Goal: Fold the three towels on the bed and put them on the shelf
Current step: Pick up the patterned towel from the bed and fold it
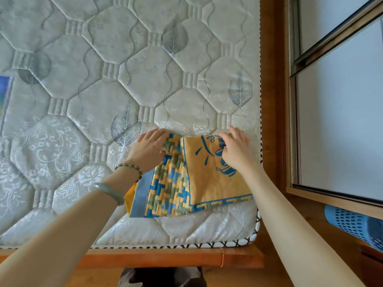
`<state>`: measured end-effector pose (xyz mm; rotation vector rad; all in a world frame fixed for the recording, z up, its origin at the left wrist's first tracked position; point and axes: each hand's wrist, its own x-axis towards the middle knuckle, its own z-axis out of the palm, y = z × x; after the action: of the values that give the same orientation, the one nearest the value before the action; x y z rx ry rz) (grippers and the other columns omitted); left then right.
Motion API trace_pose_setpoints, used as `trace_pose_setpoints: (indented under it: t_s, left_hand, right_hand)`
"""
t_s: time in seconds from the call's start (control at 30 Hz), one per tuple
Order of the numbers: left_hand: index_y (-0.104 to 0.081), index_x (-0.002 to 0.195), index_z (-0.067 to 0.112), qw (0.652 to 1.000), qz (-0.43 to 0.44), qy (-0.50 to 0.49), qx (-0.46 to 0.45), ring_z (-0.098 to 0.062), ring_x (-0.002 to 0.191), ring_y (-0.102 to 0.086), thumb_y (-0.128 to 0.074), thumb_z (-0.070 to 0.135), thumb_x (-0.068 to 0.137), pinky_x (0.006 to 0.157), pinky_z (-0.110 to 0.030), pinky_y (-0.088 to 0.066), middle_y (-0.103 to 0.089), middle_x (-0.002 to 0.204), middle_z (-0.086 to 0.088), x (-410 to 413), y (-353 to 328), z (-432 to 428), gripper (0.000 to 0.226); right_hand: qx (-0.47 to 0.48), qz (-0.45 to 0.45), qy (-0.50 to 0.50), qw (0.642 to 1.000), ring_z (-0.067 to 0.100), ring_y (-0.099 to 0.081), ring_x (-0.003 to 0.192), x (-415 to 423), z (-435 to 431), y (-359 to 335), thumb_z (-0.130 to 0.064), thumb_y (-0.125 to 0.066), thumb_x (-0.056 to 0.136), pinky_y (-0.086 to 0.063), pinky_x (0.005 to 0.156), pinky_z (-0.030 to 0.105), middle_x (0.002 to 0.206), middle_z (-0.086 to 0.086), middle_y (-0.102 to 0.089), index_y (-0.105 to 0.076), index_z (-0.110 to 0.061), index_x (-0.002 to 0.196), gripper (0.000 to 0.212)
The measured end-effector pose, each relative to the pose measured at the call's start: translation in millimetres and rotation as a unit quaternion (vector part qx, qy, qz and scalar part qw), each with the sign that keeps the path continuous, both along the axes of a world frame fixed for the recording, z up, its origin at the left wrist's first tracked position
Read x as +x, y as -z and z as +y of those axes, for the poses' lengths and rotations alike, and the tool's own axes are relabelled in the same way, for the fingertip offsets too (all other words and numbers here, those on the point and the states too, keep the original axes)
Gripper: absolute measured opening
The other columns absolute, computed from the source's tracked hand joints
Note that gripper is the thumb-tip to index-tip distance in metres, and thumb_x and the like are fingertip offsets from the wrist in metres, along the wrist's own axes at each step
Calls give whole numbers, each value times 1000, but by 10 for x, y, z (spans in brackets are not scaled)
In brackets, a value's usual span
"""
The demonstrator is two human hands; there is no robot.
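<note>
A yellow towel (pixel 199 181) with blue and green woven patterns lies folded over near the bed's front right corner. My left hand (pixel 150 150) grips its far left corner, fingers curled over the patterned border. My right hand (pixel 235 148) pinches the far right corner by the blue drawing. Both hands hold the far edge down against the quilted mattress (pixel 116 83). At the left edge of the view, a blue and white cloth edge (pixel 5 94) peeks in; what it is cannot be told.
The wooden bed frame (pixel 170 258) runs along the front and up the right side. A sliding window (pixel 339 112) stands at the right. Below it sits a blue perforated basket (pixel 356 224).
</note>
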<state>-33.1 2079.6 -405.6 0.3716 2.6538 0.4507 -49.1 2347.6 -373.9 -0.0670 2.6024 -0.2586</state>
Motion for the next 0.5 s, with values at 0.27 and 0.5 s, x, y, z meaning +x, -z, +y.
trace_pose_setpoints:
  t_s: [0.27,0.5]
  left_hand:
    - [-63,85,8,992,74,59,79,-29,75,-60,-79,12,75,61,-36,-49,-60,84,-8,172,-124,-125,19]
    - [-61,84,7,984,45,-109,131,-28,60,-54,-67,0,82,53,-40,-48,-54,69,4,535,-804,-643,10]
  right_hand:
    - [-60,176,-76,980,30,-59,81,177,269,-164,0,-73,71,-49,88,48,85,8,-66,-68,-6,93,23]
    - [-111,321,-36,940,27,-57,68,623,343,-575,10,-70,74,-52,64,35,84,9,-63,-75,-6,96,27]
